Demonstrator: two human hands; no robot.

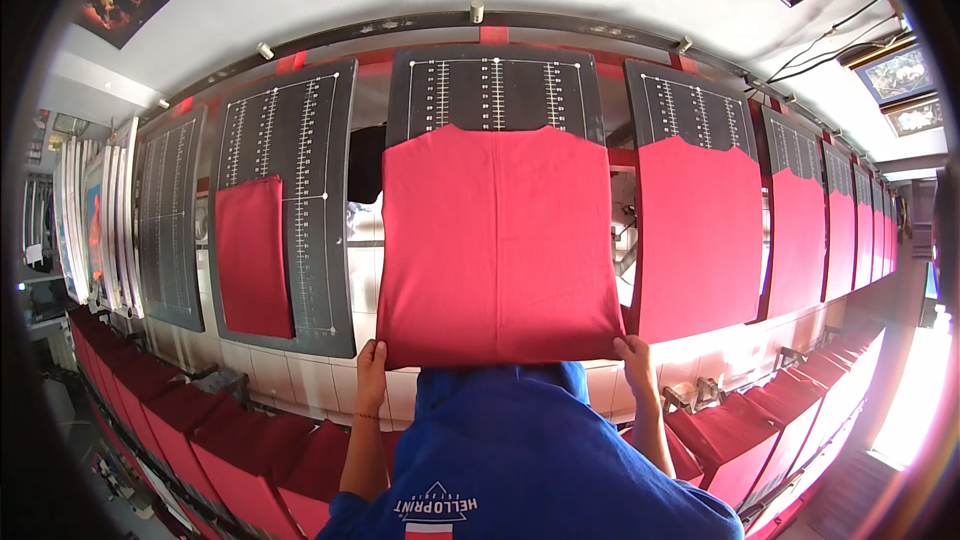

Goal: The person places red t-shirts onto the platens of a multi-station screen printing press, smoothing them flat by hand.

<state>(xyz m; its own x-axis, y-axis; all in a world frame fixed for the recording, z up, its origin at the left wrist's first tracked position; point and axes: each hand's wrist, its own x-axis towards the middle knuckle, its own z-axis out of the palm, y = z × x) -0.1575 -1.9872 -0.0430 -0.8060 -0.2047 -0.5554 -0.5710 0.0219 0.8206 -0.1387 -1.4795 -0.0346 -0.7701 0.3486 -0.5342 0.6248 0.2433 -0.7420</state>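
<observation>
A red garment panel, which looks like a T-shirt piece, lies spread over the black printing board right before me. The board's upper part, with white ruled scales, shows beyond the cloth. At the near left corner, my left hand pinches the hem between thumb and fingers. My right hand grips the near right corner the same way. Between both hands the hem runs nearly straight. On the board to the left, a folded red cloth rests on the ruled surface.
To the right, a board with a red panel leads a row of similar covered boards. A bare black board stands far left, beside upright frames. A metal rail runs behind. More red-covered boards curve along the lower edge.
</observation>
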